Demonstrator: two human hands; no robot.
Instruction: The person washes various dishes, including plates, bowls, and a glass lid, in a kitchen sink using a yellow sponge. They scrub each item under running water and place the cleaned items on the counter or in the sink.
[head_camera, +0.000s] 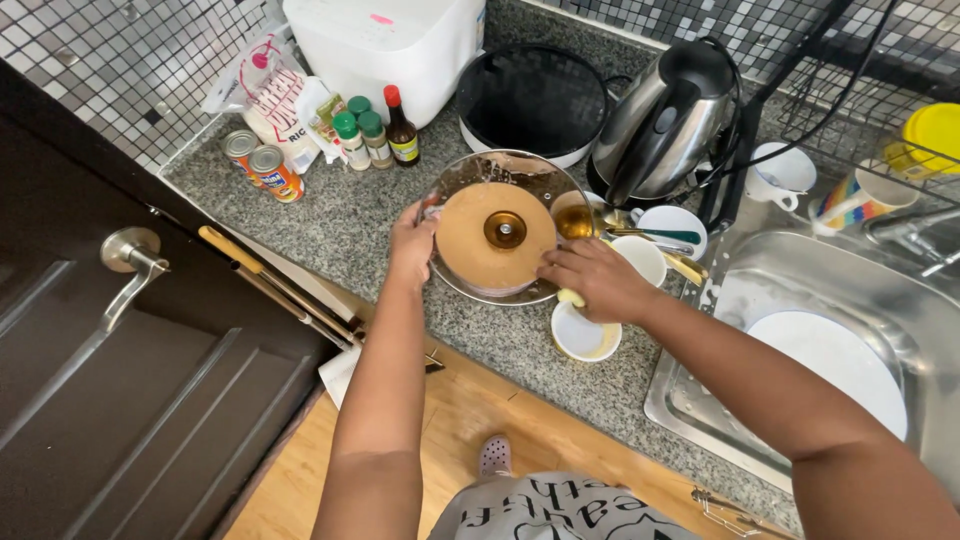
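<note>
From the head camera I see my left hand (412, 245) gripping the left rim of a glass lid (497, 228), fingers curled over its edge. The lid lies on the grey granite counter (340, 215), its underside coated in a tan film, with a brass-coloured knob (505, 229) at its centre. My right hand (598, 277) presses on the lid's lower right edge, fingers bent around something pale yellow; I cannot tell what it is. Just below the lid stands a small white bowl (582, 335) with a tan residue inside. Right of the lid sit white cups (672, 222) and a spoon, and behind them a steel kettle (662, 120). Directly behind the lid is a black pan (535, 98). Left of the lid stand spice jars (360, 135), a sauce bottle (401, 126) and two tins (262, 165). Far right of the lid, a sink (850, 285) holds a white plate (840, 365).
</note>
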